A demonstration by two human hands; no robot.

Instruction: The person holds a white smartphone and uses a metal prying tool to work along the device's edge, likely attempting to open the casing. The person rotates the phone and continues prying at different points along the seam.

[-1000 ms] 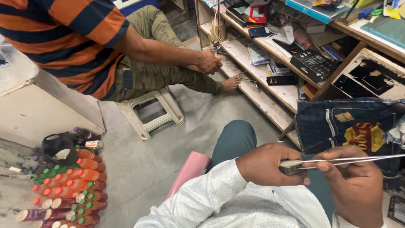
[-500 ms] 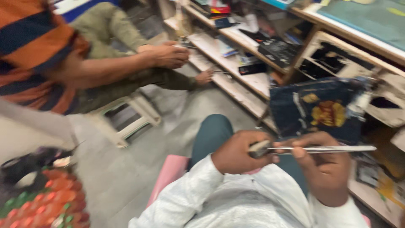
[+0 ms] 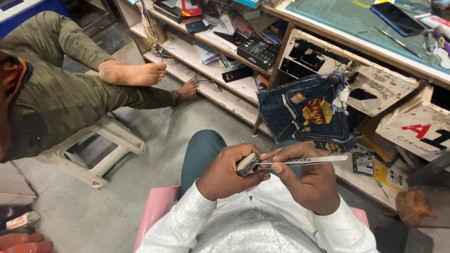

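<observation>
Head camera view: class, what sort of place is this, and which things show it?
Probably a small electronics repair shop: the right hand works metal tweezers on a small device held by the left hand, beside cluttered shelves and a phone on the workbench.

tweezers [image 3: 304, 161]: shiny metal | shelves [image 3: 225, 84]: rough wood | stool [image 3: 101, 154]: matt plastic

**Floor, shelves and worktop**

A bare grey concrete floor [image 3: 187, 126] carries a pale plastic stool [image 3: 101, 150]. Long wooden shelves [image 3: 206, 70] hold a black keypad device [image 3: 258, 50], booklets [image 3: 208, 51] and loose clutter. The green-matted worktop [image 3: 342, 18] bears a dark smartphone [image 3: 396, 18].
</observation>
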